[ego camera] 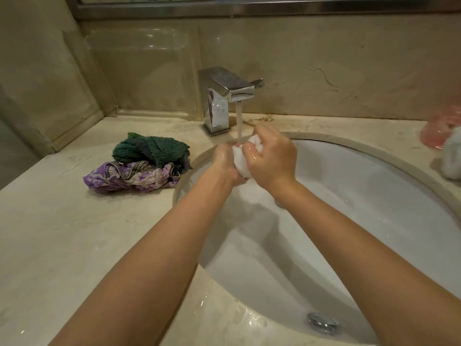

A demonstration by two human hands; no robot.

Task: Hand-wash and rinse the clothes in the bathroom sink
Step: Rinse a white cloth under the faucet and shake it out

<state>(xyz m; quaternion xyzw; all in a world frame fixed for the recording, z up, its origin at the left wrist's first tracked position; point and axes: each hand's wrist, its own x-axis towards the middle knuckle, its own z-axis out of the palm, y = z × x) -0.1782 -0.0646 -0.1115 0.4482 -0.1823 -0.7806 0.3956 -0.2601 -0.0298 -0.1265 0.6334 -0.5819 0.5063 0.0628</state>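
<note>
Both hands curl round a wadded white cloth (pixel 241 159) at frame centre: the right hand (pixel 270 159) clasps it from above, the left hand (pixel 225 162) cups it from below, so the wad stands roughly upright between them. Tap (pixel 228 96) water strikes its top. The sink (pixel 374 208) below holds no other garment; green cloth (pixel 149 148) and purple cloth (pixel 129 177) lie centre-left.

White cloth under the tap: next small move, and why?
Probably keep squeezing and turn the white cloth so another side meets the stream. Both the left hand and right hand grip it bunched over the sink, and water hits only its top. The green towel and purple garment wait on the counter.
</note>
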